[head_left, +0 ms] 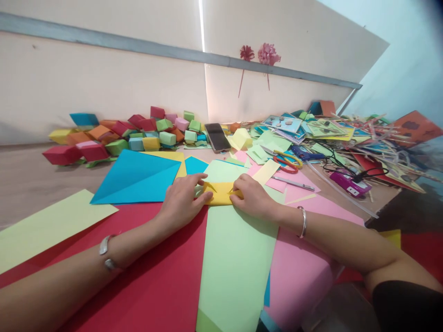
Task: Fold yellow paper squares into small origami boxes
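A small folded piece of yellow paper (220, 195) lies across the far part of a light green sheet (238, 258). My left hand (185, 196) pinches its left end between thumb and fingers. At the opposite end, my right hand (251, 196) grips the paper with its fingers curled in. Creased flaps show on the top of the yellow paper near both hands. Beneath my left forearm spreads a large red sheet (155, 272), and pink paper (301, 272) extends under my right forearm. A folded blue sheet (138, 177) sits just beyond my left hand.
Several folded paper boxes (141, 124) are heaped at the back left. A phone (217, 137), scissors (289, 161), a craft knife (294, 183), a glue gun (307, 153) and a purple power socket (350, 184) lie to the right. Piled cards and scraps (318, 129) fill the back right.
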`<move>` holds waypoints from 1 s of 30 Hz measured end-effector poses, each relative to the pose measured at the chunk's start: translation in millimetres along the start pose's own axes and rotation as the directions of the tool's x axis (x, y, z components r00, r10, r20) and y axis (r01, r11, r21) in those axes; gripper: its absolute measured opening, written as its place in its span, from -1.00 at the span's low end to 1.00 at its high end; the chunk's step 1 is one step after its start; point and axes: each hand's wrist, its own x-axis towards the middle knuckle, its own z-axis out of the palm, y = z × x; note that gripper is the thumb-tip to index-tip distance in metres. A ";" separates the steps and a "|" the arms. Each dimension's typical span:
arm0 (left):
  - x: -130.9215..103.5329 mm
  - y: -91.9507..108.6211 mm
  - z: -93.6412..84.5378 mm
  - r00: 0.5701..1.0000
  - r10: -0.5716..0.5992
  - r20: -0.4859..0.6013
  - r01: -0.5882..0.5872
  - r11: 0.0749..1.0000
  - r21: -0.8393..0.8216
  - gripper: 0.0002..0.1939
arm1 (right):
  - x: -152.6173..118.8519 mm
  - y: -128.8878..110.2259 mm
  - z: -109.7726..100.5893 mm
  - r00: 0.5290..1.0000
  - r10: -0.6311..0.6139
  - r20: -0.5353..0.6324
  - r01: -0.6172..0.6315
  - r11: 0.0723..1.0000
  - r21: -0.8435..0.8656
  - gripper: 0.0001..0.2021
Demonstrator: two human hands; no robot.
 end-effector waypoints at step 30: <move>-6.2 18.1 -12.1 0.946 -0.210 0.246 0.321 0.500 -0.805 -0.44 | 1.3 7.8 -2.5 0.940 -0.079 -0.332 0.250 0.822 0.512 -0.89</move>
